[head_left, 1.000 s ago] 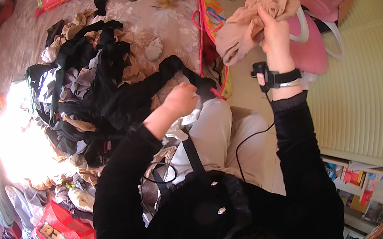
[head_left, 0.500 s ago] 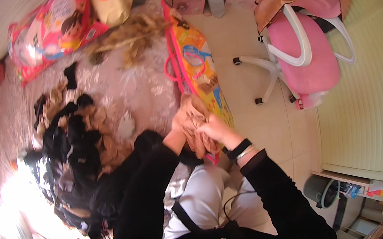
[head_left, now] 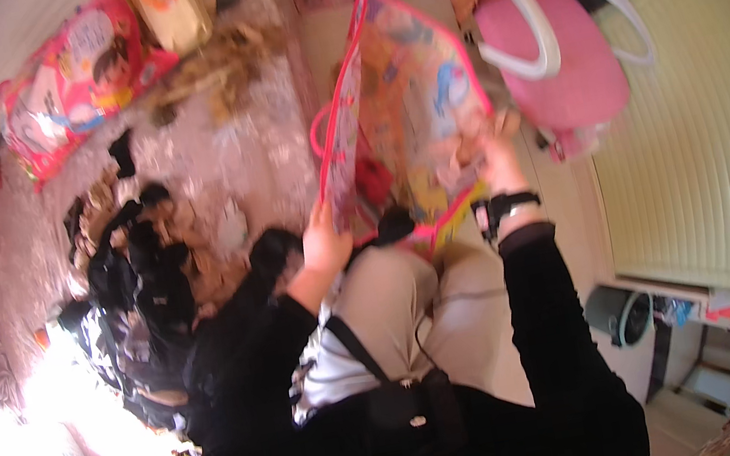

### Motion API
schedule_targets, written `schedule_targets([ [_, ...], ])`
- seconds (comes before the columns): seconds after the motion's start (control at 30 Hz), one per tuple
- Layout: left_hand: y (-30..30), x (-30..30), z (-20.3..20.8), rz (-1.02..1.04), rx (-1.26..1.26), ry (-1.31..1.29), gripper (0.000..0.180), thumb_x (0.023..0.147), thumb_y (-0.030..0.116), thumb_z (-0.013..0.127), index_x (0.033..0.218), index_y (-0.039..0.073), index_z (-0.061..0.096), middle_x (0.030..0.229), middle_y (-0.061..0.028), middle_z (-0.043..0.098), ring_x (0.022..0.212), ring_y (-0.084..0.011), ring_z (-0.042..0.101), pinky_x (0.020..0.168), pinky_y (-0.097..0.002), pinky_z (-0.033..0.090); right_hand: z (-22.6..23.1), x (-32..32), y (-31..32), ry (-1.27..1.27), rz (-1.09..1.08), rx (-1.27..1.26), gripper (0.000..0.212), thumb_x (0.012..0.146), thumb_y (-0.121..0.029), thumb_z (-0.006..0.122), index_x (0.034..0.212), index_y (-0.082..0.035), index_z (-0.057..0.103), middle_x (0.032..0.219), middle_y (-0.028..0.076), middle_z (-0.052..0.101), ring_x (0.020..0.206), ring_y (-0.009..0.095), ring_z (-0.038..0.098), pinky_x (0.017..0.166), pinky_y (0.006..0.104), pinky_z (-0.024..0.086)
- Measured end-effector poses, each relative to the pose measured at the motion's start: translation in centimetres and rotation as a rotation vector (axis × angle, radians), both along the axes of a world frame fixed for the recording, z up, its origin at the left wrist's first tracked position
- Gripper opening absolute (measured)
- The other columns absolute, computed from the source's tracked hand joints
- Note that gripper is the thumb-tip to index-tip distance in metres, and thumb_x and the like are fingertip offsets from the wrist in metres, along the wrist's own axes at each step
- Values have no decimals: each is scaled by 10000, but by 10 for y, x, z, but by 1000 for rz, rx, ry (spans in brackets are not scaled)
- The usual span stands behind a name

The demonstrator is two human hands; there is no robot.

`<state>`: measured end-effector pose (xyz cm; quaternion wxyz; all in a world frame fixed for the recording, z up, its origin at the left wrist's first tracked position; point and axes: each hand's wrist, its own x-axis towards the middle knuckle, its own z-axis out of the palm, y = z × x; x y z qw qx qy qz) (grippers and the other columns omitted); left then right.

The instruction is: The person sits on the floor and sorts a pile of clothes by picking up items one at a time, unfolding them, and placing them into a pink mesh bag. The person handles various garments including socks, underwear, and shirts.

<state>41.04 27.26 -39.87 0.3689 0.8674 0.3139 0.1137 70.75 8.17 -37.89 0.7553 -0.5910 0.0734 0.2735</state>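
— While the left hand (head_left: 325,240) pinches the near rim of the clear plastic tote bag with pink trim and cartoon prints (head_left: 406,100), where is the beige garment?

— Bunched in the right hand (head_left: 496,158), fingers curled tight around it, just inside the bag's mouth, above the lap.

— What might go wrong?

— The bag looks floppy. If the left grip slackens, the mouth could fold shut and the crumpled beige cloth (head_left: 468,148) may spill onto the pale floor (head_left: 564,204) beside the pink chair (head_left: 565,64).
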Motion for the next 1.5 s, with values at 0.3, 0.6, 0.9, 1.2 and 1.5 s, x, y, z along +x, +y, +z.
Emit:
schedule_targets([
  [0.3,-26,4,12,77,-93,45,712,695,101,585,1361,-58,390,1439,-223,363,1177,-355,526,980,-366,450,70,-40,57,-365,-99,-298,225,812,-42,590,1022,37,598,924,83,627,798,176,593,664,306,483],
  [0.6,3,-18,-8,95,-154,210,662,767,144,580,1358,-66,367,1425,-270,347,1219,-369,489,993,-390,436,49,-149,19,-885,1496,-1103,616,683,-583,680,938,-22,667,933,212,662,901,371,633,789,428,488],
  [0.9,-19,-12,6,-51,-302,358,751,851,293,567,1421,-62,232,1475,-270,257,1228,-370,485,1008,-391,423,79,-153,-31,-1874,1129,-1203,156,766,-140,543,688,-114,675,683,108,631,718,275,633,856,497,416],
  [1.2,22,-136,142,-455,25,339,351,813,336,646,1031,64,604,1060,-112,594,1049,-300,566,874,-411,484,63,-238,-74,-1488,1285,-1190,185,705,-102,664,875,-31,644,852,126,586,915,303,571,1048,493,324],
  [1.5,79,-288,193,-84,185,490,262,719,189,739,906,66,604,885,-87,578,901,-248,587,763,-363,480,133,-282,22,-1217,1201,-674,416,732,-79,698,1123,-25,564,1082,137,579,1041,347,536,910,416,437],
])
